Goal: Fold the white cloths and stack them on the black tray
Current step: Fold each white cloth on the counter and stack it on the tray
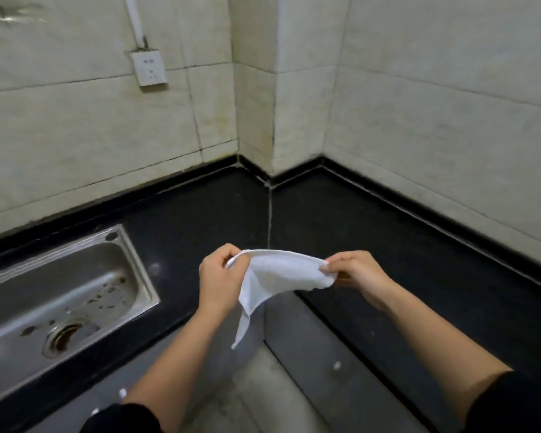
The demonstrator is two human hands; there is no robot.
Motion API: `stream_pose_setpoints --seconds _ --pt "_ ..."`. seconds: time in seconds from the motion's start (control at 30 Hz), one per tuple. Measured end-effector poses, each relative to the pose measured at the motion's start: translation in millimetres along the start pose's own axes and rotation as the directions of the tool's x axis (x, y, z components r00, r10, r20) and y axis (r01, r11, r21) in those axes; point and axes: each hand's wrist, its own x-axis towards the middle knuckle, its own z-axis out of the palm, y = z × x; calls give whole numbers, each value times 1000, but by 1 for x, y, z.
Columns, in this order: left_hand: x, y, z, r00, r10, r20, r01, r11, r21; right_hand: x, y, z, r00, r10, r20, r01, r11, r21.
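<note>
A white cloth (281, 276) hangs in mid-air above the inner corner of a black L-shaped countertop (372, 232), stretched between a person's two bare hands, its upper edge taut and one corner drooping down toward the floor. The left hand (221, 276) pinches the cloth's left end with curled fingers and thumb; the right hand (356, 273) pinches the right end the same way. Both forearms reach forward from black sleeves (512, 404) at the bottom of the view. To the left, a stainless steel sink (19, 364), spotted with rust near its drain, is set into the counter. Pale tiled walls (434, 98) rise behind, with a white wall socket (149, 67) mounted above the sink side.
</note>
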Motion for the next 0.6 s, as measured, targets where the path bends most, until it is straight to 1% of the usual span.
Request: stream_pose_setpoints --seconds 0.07,0.17,0.2,0.3,0.4,0.5,0.6 --pt "-1 10 31 995 19 99 -19 1000 4 -15 7 -42 997 14 -70 -10 998 60" --pt "-1 25 85 964 35 264 -35 999 -5 -41 17 -105 981 17 -191 6 993 119" --pt "2 25 93 956 28 291 -28 1000 -5 -45 18 -114 978 15 -206 11 992 126" --pt "10 33 152 906 38 421 -31 999 -23 -68 25 -168 942 13 -335 46 985 167" --pt "20 39 201 858 40 512 -30 999 -28 -80 31 -209 893 23 -449 67 981 183" --pt "29 43 257 779 46 626 -40 999 -23 -86 40 -249 819 69 -569 75 972 225" --pt "33 50 307 695 66 716 -60 998 -34 -90 49 -281 745 115 -658 68 967 247"
